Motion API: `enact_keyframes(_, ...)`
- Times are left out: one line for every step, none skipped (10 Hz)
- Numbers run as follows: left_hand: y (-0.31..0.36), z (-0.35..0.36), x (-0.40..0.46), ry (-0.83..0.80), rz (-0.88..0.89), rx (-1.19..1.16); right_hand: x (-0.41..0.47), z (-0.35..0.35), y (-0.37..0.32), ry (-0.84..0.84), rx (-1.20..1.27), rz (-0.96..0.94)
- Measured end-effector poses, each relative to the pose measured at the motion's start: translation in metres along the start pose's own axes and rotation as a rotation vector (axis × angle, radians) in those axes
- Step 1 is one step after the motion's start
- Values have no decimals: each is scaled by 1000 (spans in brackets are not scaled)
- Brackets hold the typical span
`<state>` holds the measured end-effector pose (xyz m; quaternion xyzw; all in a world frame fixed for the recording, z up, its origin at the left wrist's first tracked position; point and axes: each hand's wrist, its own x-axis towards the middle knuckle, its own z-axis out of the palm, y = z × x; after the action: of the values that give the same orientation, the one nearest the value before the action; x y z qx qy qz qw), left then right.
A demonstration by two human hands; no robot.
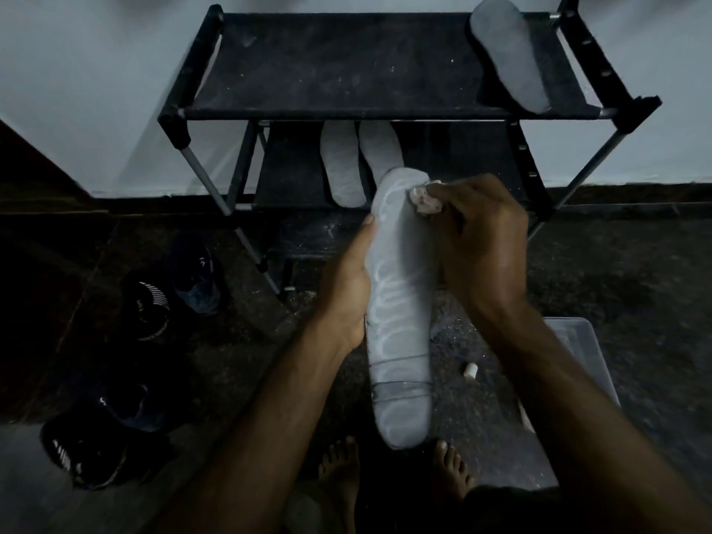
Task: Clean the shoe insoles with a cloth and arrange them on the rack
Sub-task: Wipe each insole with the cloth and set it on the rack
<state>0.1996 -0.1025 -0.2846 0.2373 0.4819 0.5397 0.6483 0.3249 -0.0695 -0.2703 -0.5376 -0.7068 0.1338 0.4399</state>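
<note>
A pale grey insole (398, 302) was held lengthwise in the middle of the view, its far end toward 12 o'clock. It was gripped along its edge at 9 o'clock by the left hand (346, 291), fingers curled behind it. A small bunched cloth (425, 198) was pinched in the closed right hand (481, 240) and pressed against the insole's far end, at about 1 o'clock. Beyond, at 12 o'clock, a black shoe rack (346, 67) stood against the wall; a pair of insoles (358, 159) lay side by side on its lower shelf, and a single insole (504, 52) lay at the top shelf's 3 o'clock end. Dark shoes (146, 310) were scattered on the floor toward 9 o'clock. A clear plastic bin (581, 356) sat at 4 o'clock, partly hidden by the right forearm. Bare feet (343, 468) were seen at 6 o'clock.
</note>
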Motion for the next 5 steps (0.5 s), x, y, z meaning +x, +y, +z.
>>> enact_keyframes(-1, -3, 2, 56, -22, 136, -8, 8, -9, 4, -61, -15)
enact_keyframes(-2, -9, 10, 94, 28, 190, -13, 15, -20, -91, 5, -105)
enact_keyframes(3, -6, 0, 92, 4, 221, -3, 8, -5, -70, -31, -107)
enact_keyframes(2, -4, -4, 52, 12, 264, 3, -3, 12, 15, -67, -59)
enact_keyframes(7, 0, -5, 65, 67, 293, -4, 7, -1, -25, -25, -86)
